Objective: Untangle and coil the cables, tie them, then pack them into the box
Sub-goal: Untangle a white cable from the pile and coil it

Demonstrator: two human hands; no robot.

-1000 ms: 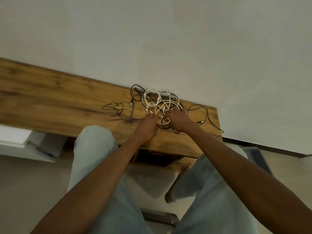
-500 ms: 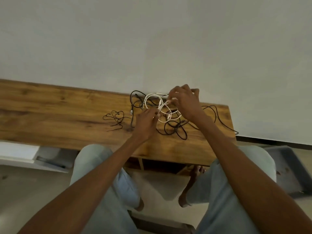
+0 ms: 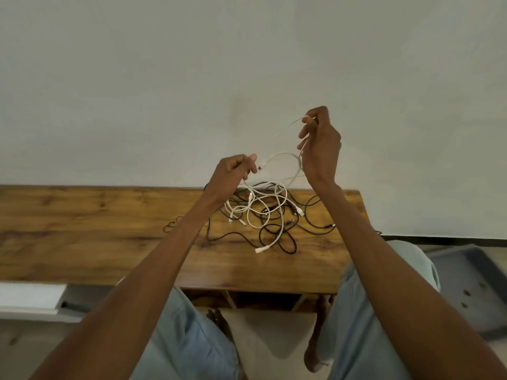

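Observation:
A tangle of white and black cables (image 3: 267,212) lies on the right part of a wooden table (image 3: 82,223). My right hand (image 3: 319,149) is raised high above the table and pinches a white cable (image 3: 285,157) near its end. My left hand (image 3: 236,171) is lower, to the left, and grips the same white cable near a plug. The cable loops between both hands and runs down into the tangle. A small bunch of thin black ties (image 3: 171,226) lies left of my left forearm.
A grey tray-like box (image 3: 466,283) sits on the floor at the right. A white and grey flat object (image 3: 33,297) is at the lower left below the table edge. A pale wall stands behind the table. My knees are under the table front.
Both hands rose from the tangle on the table, pulling a white cable up. The right hand went highest. The camera tilted so the table sits lower in view.

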